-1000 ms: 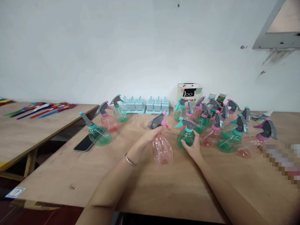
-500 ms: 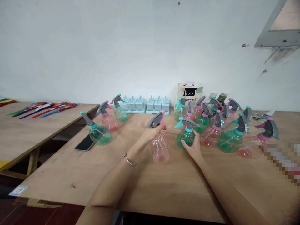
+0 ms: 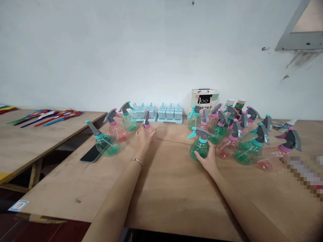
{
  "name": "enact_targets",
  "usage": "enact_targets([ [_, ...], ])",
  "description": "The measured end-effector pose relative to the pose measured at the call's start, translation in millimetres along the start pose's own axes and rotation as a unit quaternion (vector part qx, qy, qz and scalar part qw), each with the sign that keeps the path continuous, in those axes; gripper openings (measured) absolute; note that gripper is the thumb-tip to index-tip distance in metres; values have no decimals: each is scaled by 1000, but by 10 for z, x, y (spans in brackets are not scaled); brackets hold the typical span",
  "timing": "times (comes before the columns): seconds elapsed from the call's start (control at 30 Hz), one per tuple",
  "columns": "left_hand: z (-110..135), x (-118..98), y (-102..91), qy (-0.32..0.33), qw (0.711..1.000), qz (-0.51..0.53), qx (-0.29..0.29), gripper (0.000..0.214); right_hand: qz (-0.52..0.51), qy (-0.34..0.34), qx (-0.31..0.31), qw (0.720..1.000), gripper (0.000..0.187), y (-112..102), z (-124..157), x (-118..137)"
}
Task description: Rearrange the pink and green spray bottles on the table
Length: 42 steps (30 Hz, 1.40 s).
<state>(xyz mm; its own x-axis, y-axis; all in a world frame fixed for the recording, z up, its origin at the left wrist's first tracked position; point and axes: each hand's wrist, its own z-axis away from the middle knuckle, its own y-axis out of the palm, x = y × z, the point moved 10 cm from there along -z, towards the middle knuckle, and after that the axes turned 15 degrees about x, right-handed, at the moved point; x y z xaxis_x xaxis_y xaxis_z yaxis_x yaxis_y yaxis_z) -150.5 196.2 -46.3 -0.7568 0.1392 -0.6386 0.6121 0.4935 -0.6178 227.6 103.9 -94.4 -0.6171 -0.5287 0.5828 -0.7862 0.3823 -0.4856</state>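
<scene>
My left hand [image 3: 145, 137] is closed around a pink spray bottle [image 3: 146, 123] left of the table's middle; much of the bottle is hidden behind the hand. My right hand [image 3: 207, 155] grips the body of a green spray bottle [image 3: 198, 148] with a turquoise nozzle. Left of my left hand stand a green spray bottle [image 3: 130, 121], a pink spray bottle [image 3: 118, 129] and, nearer me, another green spray bottle [image 3: 108, 145]. Several more pink and green spray bottles [image 3: 248, 150] crowd together on the right, close to my right hand.
Light blue ice-pop moulds [image 3: 170, 114] stand along the wall beside a paper bag [image 3: 200, 99]. A phone [image 3: 90, 154] lies by the left bottles. Across a gap, a second table [image 3: 25, 144] bears colourful strips [image 3: 58, 117]. A blurred-out patch covers the far right.
My left hand has carried the pink spray bottle leftward and farther back, toward the other bottles on the left. My right hand stays on the green spray bottle.
</scene>
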Motion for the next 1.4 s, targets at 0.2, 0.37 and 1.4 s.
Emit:
enact_targets([
  [0.2,-59,262,185,-97,982,-161,-1,90,-12,-2,2,1000,70,25,14,18],
  [0.37,-361,422,273,-156,968,-198,16,90,-14,6,16,1000,69,82,42,47],
  [1.4,1054,-1698,780,106,925,263,251,103,-91,-34,92,991,65,386,167,278],
])
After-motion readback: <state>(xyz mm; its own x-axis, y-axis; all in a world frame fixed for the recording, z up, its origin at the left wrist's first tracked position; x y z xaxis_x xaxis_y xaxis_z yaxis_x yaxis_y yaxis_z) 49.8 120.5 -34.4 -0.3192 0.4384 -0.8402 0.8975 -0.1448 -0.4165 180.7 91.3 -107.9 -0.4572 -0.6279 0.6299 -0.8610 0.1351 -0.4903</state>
